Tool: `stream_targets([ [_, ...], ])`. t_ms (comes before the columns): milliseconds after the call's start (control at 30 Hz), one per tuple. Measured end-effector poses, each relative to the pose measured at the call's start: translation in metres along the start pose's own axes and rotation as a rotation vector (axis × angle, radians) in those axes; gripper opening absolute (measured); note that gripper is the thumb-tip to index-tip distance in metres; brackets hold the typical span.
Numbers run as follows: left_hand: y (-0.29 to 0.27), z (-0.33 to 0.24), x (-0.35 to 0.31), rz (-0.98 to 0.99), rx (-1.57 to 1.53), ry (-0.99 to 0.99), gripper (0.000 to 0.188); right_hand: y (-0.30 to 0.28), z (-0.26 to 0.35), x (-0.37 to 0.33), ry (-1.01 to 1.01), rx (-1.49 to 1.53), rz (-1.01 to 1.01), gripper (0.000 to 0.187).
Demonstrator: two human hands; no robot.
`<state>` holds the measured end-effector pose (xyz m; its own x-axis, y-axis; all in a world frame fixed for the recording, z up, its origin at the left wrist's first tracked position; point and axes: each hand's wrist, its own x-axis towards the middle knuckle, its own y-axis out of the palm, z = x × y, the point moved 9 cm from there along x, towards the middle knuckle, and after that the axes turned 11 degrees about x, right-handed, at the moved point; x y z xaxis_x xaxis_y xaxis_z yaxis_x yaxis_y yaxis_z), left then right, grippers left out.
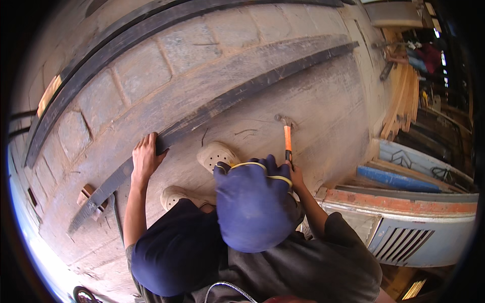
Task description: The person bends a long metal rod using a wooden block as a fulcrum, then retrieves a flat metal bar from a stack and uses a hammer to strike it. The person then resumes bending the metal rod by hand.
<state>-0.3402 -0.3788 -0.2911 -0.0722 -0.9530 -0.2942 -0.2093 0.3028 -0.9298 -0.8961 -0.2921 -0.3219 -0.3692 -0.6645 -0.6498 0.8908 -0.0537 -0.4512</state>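
My left hand is closed over a long dark wooden plank, with the fingers wrapped round its far edge. The plank lies slantwise on the ground, from near my left side to the far right. In my right hand is a hammer with an orange and black handle. Its metal head points away from me, right of the plank. My blue-covered knee partly hides the right hand. A brown wooden block sits under the plank's near end, beside a thin dark bar.
My cream clogs stand right beside the plank. Another long dark beam crosses the far left, past paving stones. Stacked boards and a light-blue slatted frame are at right. A person is at far right.
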Motion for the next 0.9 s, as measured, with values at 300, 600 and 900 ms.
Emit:
stream_targets([
  [300,-0.007,0.004,-0.006,-0.102,0.001,-0.032,0.061,0.024,-0.033,0.036,-0.083,-0.481,0.221,0.039],
  [600,-0.002,0.01,-0.006,-0.009,0.0,-0.019,0.052,0.093,0.199,0.021,-0.984,-0.707,0.165,0.055],
  [900,-0.01,0.016,-0.022,0.023,0.137,0.104,0.056,0.235,0.317,0.038,-1.348,-1.38,0.374,0.095],
])
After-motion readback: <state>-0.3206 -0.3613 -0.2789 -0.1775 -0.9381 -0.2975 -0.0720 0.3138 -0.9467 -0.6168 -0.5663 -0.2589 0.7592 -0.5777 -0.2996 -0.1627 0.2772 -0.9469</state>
